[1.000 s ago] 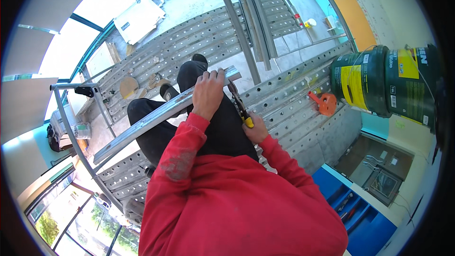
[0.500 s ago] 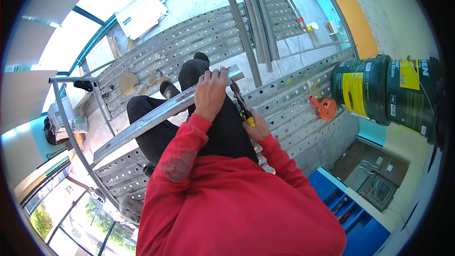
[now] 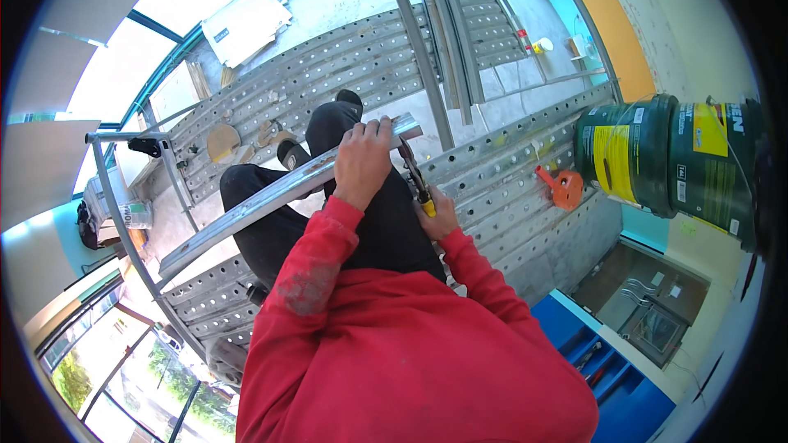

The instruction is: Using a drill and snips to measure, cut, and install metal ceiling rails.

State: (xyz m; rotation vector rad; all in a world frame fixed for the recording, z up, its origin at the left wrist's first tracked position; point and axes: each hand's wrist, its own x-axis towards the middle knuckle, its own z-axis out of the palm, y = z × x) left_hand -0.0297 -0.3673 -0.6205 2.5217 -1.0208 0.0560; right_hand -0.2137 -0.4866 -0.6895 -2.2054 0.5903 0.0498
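A long grey metal channel point(image 3: 271, 197) lies across my black-trousered legs, running from lower left up to its cut end near the centre. My left hand point(image 3: 361, 160) grips the channel close to that end. My right hand point(image 3: 439, 217) holds metal snips with a yellow-tipped handle point(image 3: 417, 183), their jaws up against the channel's end beside my left fingers. Red sleeves cover both arms.
I sit on perforated metal scaffold planks point(image 3: 492, 168). An orange clamp point(image 3: 562, 187) lies on a plank to the right, beside two dark green buckets point(image 3: 648, 164). More metal profiles point(image 3: 439, 25) lie ahead. A blue toolbox point(image 3: 611, 369) is lower right. White board point(image 3: 246, 20) upper left.
The view has shifted slightly. Both hands keep their hold on the channel and the snips at the channel's end.
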